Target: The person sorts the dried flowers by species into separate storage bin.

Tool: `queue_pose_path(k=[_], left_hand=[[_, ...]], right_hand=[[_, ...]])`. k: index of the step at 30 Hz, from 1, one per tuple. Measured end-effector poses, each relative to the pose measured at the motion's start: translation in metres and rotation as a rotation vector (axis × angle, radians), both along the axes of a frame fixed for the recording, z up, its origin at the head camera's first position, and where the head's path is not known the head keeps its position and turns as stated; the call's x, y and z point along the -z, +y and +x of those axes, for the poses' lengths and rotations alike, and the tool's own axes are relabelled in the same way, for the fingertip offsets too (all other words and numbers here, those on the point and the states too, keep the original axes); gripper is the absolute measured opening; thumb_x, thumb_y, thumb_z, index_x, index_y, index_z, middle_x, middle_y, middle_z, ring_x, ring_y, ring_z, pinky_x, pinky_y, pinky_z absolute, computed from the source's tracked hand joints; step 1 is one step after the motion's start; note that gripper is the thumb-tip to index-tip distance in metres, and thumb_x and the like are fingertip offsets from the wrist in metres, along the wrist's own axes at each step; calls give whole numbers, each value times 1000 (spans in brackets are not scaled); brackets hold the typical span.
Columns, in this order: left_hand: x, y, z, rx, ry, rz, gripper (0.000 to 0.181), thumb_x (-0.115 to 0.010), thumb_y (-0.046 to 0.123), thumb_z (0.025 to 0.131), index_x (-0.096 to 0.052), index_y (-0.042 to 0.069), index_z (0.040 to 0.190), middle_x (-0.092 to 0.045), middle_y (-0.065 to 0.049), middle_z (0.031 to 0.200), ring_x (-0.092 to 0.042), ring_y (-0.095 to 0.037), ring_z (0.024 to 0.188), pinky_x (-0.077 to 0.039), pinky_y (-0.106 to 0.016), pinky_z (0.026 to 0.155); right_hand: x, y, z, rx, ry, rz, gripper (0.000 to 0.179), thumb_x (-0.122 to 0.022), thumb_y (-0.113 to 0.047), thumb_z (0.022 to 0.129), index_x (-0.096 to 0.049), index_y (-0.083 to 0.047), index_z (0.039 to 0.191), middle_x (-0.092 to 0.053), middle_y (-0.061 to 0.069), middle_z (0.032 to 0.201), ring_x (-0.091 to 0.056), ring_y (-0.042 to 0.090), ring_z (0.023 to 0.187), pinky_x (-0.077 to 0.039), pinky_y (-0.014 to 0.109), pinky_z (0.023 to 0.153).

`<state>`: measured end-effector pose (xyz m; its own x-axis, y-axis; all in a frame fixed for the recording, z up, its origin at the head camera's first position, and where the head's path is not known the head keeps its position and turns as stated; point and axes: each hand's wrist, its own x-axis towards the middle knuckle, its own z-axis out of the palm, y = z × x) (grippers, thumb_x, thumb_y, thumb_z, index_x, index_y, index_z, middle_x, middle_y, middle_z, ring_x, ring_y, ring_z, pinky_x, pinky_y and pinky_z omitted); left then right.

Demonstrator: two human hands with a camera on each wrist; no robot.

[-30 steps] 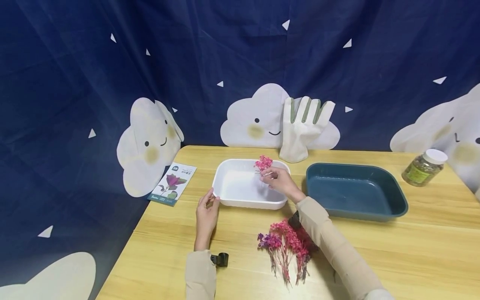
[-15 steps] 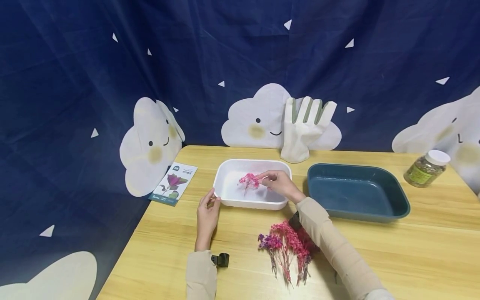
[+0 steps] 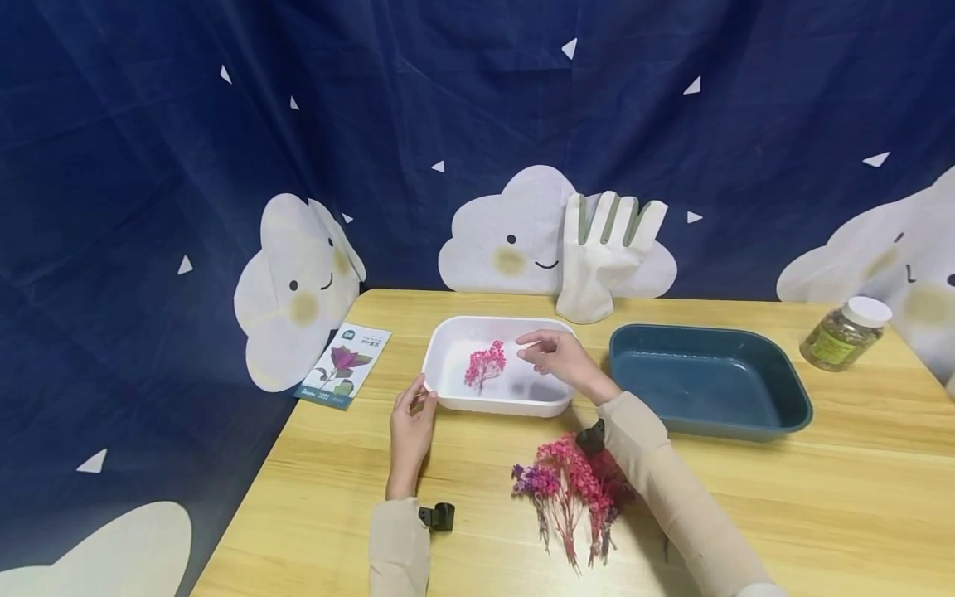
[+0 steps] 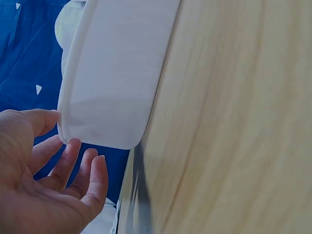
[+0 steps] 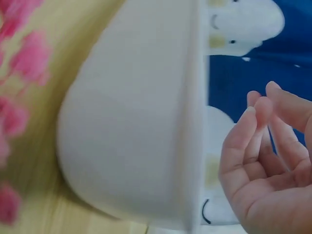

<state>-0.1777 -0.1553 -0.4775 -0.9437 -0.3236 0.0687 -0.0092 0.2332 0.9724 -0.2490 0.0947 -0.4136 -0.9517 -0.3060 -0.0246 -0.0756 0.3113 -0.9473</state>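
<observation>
Crosswise in the tray (image 3: pixel 492 407) left fingers (image 4: pixel 67 161) pinch, the sprig (image 3: pixel 485 364) points away, right fingers (image 5: pixel 238 141) loosely curved

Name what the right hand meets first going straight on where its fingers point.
Probably the pink sprig in the white tray, though the right hand may pass above it; height is unclear.

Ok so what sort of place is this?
Probably an indoor craft corner, though I can't tell where: a wooden table with a bunch of pink and purple flowers on it, and behind it a blue cloth printed with smiling clouds.
</observation>
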Motion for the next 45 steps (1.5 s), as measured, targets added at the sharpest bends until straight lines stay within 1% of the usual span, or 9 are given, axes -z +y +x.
queue_pose_path(k=[4, 11, 21, 25, 29, 32, 35, 37, 45], left_hand=[[1, -1, 1, 7, -4, -1, 46, -58, 10, 96, -49, 1, 140, -53, -22, 130, -56, -34, 118, -50, -45, 103], [2, -4, 1, -5, -18, -5, 45, -57, 10, 97, -50, 2, 140, -53, -22, 131, -56, -33, 118, -51, -44, 101], [4, -5, 2, 6, -32, -14, 46, -57, 12, 97, -48, 2, 141, -51, -23, 133, -54, -35, 121, -50, -45, 103], [2, -6, 1, 4, -38, -18, 46, -57, 12, 97, -48, 3, 142, -51, -22, 133, -54, -35, 121, -50, -44, 103], [1, -6, 0, 10, -38, -23, 46, -56, 13, 97, -48, 3, 142, -52, -21, 132, -54, -34, 121, -50, -43, 103], [1, -6, 0, 15, -33, -13, 47, -57, 12, 97, -47, 3, 142, -52, -22, 132, -54, -34, 121, -50, -42, 103], [0, -6, -1, 13, -23, -3, 46, -57, 11, 97, -48, 2, 141, -52, -22, 131, -55, -34, 120, -50, -43, 103], [-1, -6, -2, 11, -20, 4, 46, -57, 11, 97, -48, 2, 141, -52, -22, 131, -55, -34, 120, -50, -43, 104], [-5, -3, -3, 21, -20, 28, 46, -57, 11, 97, -48, 3, 142, -52, -21, 130, -54, -33, 121, -49, -43, 105]], right_hand=[[-7, 6, 8, 12, -28, -12, 34, -65, -14, 93, -63, 3, 123, -71, 22, 104, -63, 16, 75, -54, 21, 69], [-15, 14, 27, 7, -53, 2, 37, -65, -15, 93, -61, 3, 125, -69, 25, 105, -61, 17, 75, -53, 24, 70], [-11, 27, 69, -2, -32, -35, 36, -64, -10, 92, -60, 7, 123, -70, 19, 89, -59, 9, 68, -53, 24, 64], [-7, 32, 88, 1, -52, -39, 37, -65, -12, 91, -61, 7, 123, -70, 11, 84, -59, 8, 66, -53, 25, 61], [-3, 35, 107, 16, -79, -52, 36, -66, -12, 91, -61, 6, 121, -71, 18, 93, -63, 14, 74, -54, 24, 62], [-1, 36, 120, 29, -92, -67, 36, -65, -11, 91, -61, 6, 122, -69, 24, 107, -68, 20, 87, -57, 25, 72], [1, 36, 131, 37, -108, -58, 36, -66, -13, 91, -61, 4, 122, -69, 23, 109, -68, 23, 94, -56, 24, 78], [3, 35, 138, 40, -120, -50, 37, -67, -15, 90, -61, 3, 122, -69, 22, 109, -68, 22, 93, -56, 23, 78], [13, 39, 164, -18, -171, -54, 37, -67, -13, 89, -61, 6, 121, -69, 22, 101, -61, 8, 69, -53, 22, 58]])
